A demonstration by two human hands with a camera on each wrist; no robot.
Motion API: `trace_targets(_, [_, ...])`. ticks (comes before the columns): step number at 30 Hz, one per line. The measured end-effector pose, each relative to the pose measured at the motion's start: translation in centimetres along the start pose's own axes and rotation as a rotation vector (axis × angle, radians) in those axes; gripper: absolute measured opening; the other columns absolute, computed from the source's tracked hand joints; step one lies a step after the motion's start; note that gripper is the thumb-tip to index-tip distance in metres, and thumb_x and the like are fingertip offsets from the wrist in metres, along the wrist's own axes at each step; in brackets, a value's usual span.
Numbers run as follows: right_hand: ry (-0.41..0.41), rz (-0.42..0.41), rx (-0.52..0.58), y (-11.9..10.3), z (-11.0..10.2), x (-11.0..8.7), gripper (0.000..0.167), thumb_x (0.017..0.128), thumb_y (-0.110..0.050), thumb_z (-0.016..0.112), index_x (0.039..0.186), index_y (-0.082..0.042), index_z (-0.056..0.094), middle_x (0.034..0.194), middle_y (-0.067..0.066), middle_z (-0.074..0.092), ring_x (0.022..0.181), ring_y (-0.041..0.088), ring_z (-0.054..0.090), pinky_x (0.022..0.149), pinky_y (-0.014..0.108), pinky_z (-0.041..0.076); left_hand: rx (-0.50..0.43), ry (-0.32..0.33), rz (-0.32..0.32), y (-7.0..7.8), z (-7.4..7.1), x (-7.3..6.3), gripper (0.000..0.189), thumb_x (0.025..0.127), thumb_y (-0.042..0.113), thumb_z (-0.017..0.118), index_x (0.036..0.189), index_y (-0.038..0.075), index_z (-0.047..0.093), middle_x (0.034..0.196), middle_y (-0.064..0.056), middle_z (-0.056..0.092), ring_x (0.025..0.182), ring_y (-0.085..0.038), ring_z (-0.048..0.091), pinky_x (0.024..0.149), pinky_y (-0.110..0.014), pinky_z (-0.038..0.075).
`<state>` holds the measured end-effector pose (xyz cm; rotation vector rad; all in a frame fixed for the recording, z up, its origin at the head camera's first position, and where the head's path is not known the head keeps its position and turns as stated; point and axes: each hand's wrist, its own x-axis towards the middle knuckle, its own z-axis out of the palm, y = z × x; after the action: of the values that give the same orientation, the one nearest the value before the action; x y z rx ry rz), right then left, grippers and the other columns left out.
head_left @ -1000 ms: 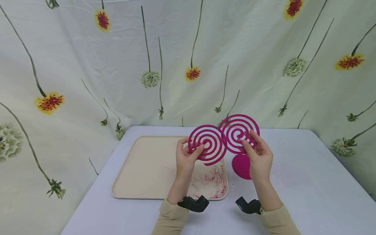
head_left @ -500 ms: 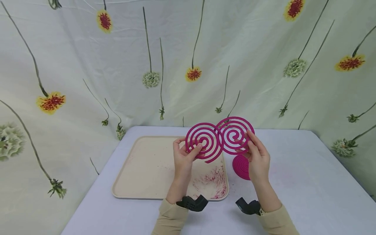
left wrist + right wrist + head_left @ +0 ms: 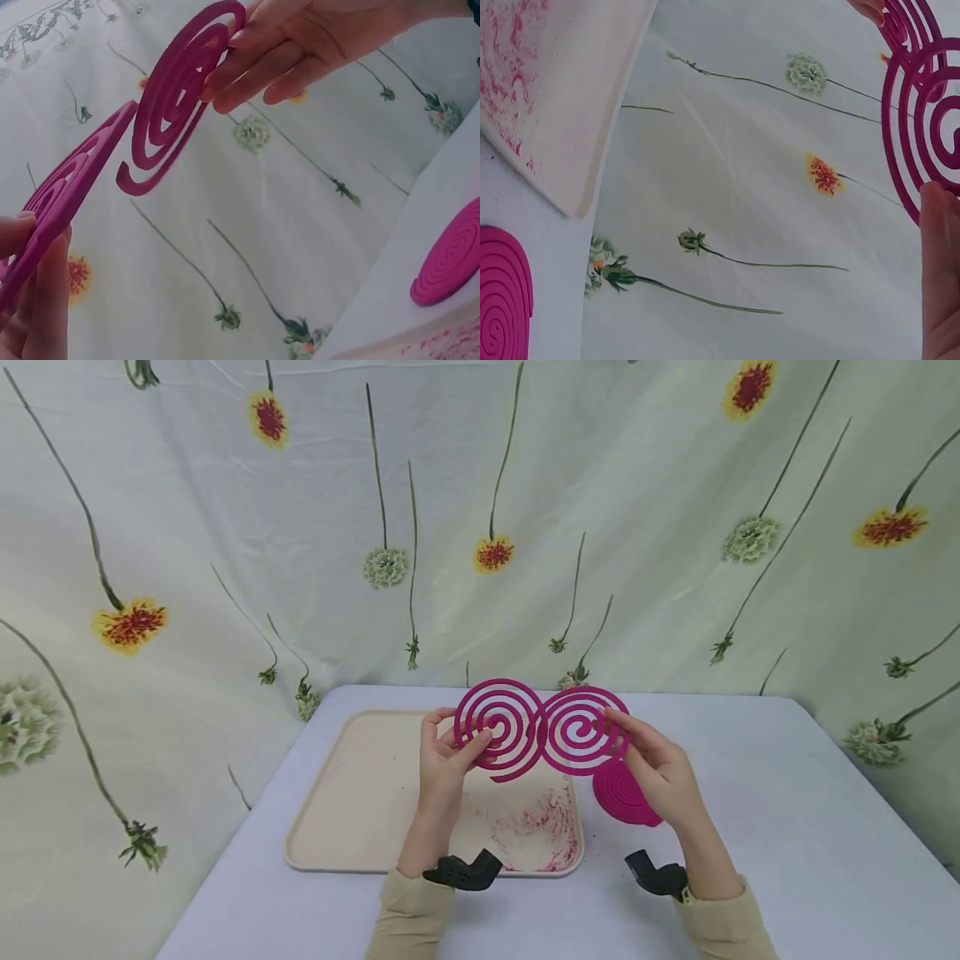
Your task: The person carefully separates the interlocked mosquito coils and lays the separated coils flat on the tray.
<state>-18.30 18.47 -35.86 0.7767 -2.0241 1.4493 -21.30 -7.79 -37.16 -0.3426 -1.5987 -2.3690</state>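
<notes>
Their left hand [image 3: 441, 772] is pinching one magenta mosquito coil [image 3: 496, 725] above the beige tray [image 3: 367, 793], and their right hand [image 3: 670, 775] is pinching another coil [image 3: 581, 727] above the tray's right edge, while a tightly wound coil [image 3: 622, 792] is lying just right of the tray.

Held up above the tabletop [image 3: 795, 802], pinched from the left by the left hand [image 3: 441, 768]: a flat, round magenta spiral [image 3: 498, 724], with gaps between its turns, broad face toward the near side, outer tail loose at the near edge. Pinched at its right side by the right hand [image 3: 667, 772]: a second magenta spiral [image 3: 583, 727], also flat and gapped, ending in a free outer tail. Seen overlapping at the facing rims; angled differently in the left wrist view; cannot tell whether touching.
</notes>
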Motion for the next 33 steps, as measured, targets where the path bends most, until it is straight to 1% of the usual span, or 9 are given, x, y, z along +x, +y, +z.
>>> trace_targets(3, [-0.054, 0.035, -0.222, 0.3, 0.1, 0.2, 0.040, 0.088, 0.006, 0.055, 0.128, 0.000, 0.056, 0.122, 0.012, 0.061, 0.108, 0.012, 0.059, 0.083, 0.021, 0.051, 0.011, -0.030, -0.006, -0.1, -0.9, 0.3, 0.060, 0.084, 0.010, 0.071, 0.129, 0.005, 0.032, 0.121, -0.025, 0.057, 0.102, -0.026, 0.064, 0.085, -0.037, 0.052])
trace_targets(6, [-0.155, 0.105, -0.390, 0.4, 0.2, 0.3, 0.036, 0.090, -0.004, 0.059, 0.126, -0.007, 0.059, 0.109, 0.008, 0.068, 0.095, 0.019, 0.065, 0.076, 0.029, 0.055, 0.025, -0.032, -0.024, -0.5, -1.6, 0.7, 0.055, 0.085, 0.008, 0.069, 0.129, 0.009, 0.035, 0.120, -0.025, 0.058, 0.101, -0.025, 0.065, 0.084, -0.036, 0.052])
trace_targets(11, [-0.310, 0.184, -0.465, 0.9, 0.3, 1.0, 0.029, 0.090, -0.018, 0.064, 0.118, -0.013, 0.067, 0.092, -0.001, 0.060, 0.076, 0.014, 0.054, 0.061, 0.027, 0.049, 0.048, 0.002, -0.080, -1.2, -3.2, 1.4, 0.052, 0.086, 0.006, 0.067, 0.130, 0.012, 0.039, 0.120, -0.022, 0.059, 0.101, -0.024, 0.064, 0.084, -0.034, 0.052])
trace_targets(14, [-0.335, 0.171, -0.414, 2.0, 0.5, 1.5, 0.025, 0.088, -0.016, 0.066, 0.112, -0.010, 0.070, 0.088, -0.001, 0.050, 0.072, 0.014, 0.046, 0.057, 0.025, 0.044, 0.054, 0.025, -0.112, -1.7, -4.2, 1.9, 0.053, 0.086, 0.007, 0.067, 0.131, 0.013, 0.039, 0.120, -0.019, 0.060, 0.104, -0.027, 0.063, 0.084, -0.033, 0.052])
trace_targets(16, [-0.326, 0.166, -0.358, 3.0, 0.8, 1.8, 0.022, 0.089, -0.014, 0.065, 0.108, -0.006, 0.071, 0.089, -0.001, 0.053, 0.073, 0.015, 0.050, 0.058, 0.024, 0.045, 0.056, 0.042, -0.133, -2.1, -4.9, 2.2, 0.052, 0.086, 0.008, 0.067, 0.131, 0.014, 0.040, 0.119, -0.016, 0.061, 0.106, -0.030, 0.062, 0.084, -0.033, 0.052])
trace_targets(20, [-0.259, 0.265, -0.238, 5.1, 1.5, 2.2, 0.029, 0.088, -0.019, 0.066, 0.113, -0.004, 0.066, 0.083, 0.002, 0.061, 0.068, 0.018, 0.060, 0.058, 0.024, 0.052, 0.084, 0.048, -0.171, -2.7, -6.2, 3.0, 0.051, 0.087, 0.008, 0.066, 0.131, 0.015, 0.040, 0.119, -0.015, 0.061, 0.109, -0.037, 0.058, 0.084, -0.032, 0.053])
trace_targets(23, [-0.204, 0.362, -0.111, 6.3, 2.3, 2.6, 0.036, 0.086, -0.018, 0.069, 0.115, -0.002, 0.054, 0.083, 0.010, 0.064, 0.063, 0.023, 0.064, 0.057, 0.026, 0.055, 0.123, 0.037, -0.204, -3.2, -7.1, 3.7, 0.051, 0.088, 0.007, 0.064, 0.132, 0.013, 0.038, 0.121, -0.018, 0.059, 0.107, -0.033, 0.060, 0.084, -0.032, 0.052])
trace_targets(27, [-0.176, 0.430, 0.072, 7.7, 3.4, 3.1, 0.033, 0.086, -0.012, 0.069, 0.102, 0.000, 0.042, 0.088, 0.019, 0.064, 0.063, 0.025, 0.066, 0.059, 0.031, 0.057, 0.161, 0.043, -0.266, -4.1, -8.4, 4.6, 0.051, 0.089, 0.007, 0.063, 0.132, 0.014, 0.036, 0.123, -0.018, 0.057, 0.097, -0.019, 0.065, 0.082, -0.029, 0.053])
trace_targets(33, [-0.177, 0.517, 0.220, 10.1, 4.7, 3.6, 0.027, 0.089, -0.009, 0.064, 0.105, 0.004, 0.046, 0.088, 0.015, 0.063, 0.066, 0.014, 0.066, 0.063, 0.032, 0.058, 0.143, 0.060, -0.339, -5.4, -10.0, 5.7, 0.051, 0.091, 0.005, 0.060, 0.134, 0.015, 0.035, 0.122, -0.018, 0.056, 0.090, -0.014, 0.065, 0.079, -0.027, 0.054])
